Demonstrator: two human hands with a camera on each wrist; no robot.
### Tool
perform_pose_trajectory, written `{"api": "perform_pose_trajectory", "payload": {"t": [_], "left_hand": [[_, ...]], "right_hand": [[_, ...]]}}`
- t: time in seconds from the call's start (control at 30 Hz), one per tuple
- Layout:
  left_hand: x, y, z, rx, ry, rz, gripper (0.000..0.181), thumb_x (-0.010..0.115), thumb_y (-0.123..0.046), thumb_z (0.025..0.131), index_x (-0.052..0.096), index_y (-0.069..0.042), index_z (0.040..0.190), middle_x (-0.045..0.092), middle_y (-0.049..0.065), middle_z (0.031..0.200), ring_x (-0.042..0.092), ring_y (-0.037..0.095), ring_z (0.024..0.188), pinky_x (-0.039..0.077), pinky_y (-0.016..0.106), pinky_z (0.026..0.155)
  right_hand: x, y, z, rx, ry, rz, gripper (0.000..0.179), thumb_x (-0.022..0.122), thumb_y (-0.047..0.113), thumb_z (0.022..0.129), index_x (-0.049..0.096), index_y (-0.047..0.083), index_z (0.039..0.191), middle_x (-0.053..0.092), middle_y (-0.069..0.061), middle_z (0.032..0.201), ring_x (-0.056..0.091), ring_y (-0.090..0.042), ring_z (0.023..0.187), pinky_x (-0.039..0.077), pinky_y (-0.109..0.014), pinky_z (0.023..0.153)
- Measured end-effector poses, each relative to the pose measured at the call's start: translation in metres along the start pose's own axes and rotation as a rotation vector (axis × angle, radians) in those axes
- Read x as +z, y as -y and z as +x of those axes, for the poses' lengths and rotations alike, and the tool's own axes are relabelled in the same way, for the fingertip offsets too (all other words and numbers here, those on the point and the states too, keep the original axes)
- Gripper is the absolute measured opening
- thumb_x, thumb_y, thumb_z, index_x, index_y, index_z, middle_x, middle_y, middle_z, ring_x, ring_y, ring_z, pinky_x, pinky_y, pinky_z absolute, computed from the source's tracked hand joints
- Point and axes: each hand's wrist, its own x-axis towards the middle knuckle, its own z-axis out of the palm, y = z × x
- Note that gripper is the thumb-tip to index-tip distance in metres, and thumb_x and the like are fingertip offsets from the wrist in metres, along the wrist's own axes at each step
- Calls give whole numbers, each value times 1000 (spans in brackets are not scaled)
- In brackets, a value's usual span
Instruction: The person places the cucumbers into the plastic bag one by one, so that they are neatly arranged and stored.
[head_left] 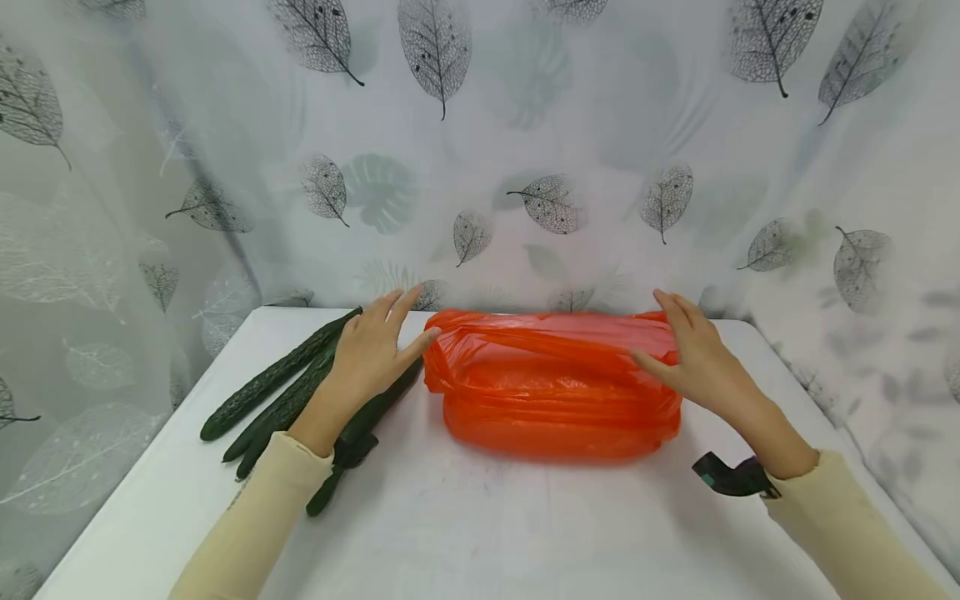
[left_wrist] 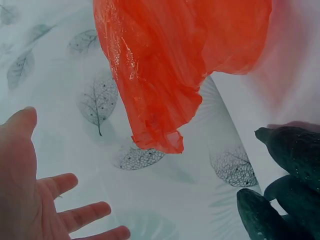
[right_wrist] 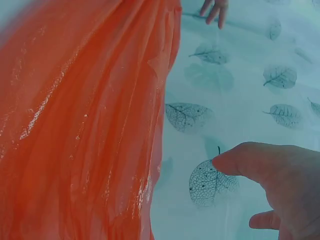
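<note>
Your white table [head_left: 525, 525] holds a bulging orange-red plastic bag [head_left: 555, 387], with several dark green cucumbers [head_left: 288, 400] lying to the left of it

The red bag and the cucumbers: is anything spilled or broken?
Nothing stands out. The red bag is crinkled, but no tear shows, and the cucumbers lie on the white table with no spill or break in sight.

Your left sleeve [head_left: 251, 521] and right sleeve [head_left: 851, 521]: plain cream, long, ending at the wrist. Black device [head_left: 356, 451] at your left wrist; curved black mount [head_left: 738, 477], small greenish patch, at your right. Your hands [head_left: 375, 346] are bare.
</note>
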Motion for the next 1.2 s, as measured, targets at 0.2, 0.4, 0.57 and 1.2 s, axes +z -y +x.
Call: {"api": "perform_pose_trajectory", "payload": {"t": [0.2,0.4,0.57,1.2], "left_hand": [[-1,5,-7,-9,-6,-17,73,49,-56,96,25,-22,156,36,18,153,39,41,135,31,64,106],[3,11,-15,-7,-31,-27,71,51,-53,96,31,-18,154,42,17,148,46,40,129,39,63,100],[7,16,-18,-15,-44,-12,69,50,-52,97,32,-15,153,44,18,147,49,40,126,42,63,97],[22,35,-32,-38,-2,-33,68,46,-56,98,36,-13,151,47,19,142,55,42,117,47,59,91]], "right_hand": [[2,-2,-7,18,21,44,82,63,32,95,15,-1,153,23,-37,143,34,-53,124,38,-72,91],[7,-7,-15,15,-19,63,69,64,30,95,31,-3,146,38,-32,126,47,-42,103,48,-57,78],[10,-11,-19,29,-50,56,57,66,26,93,45,-9,133,41,-28,112,50,-30,82,47,-35,61],[25,-33,-34,53,-109,98,37,68,16,91,59,-6,120,45,-6,73,40,-18,65,33,-27,49]]}}
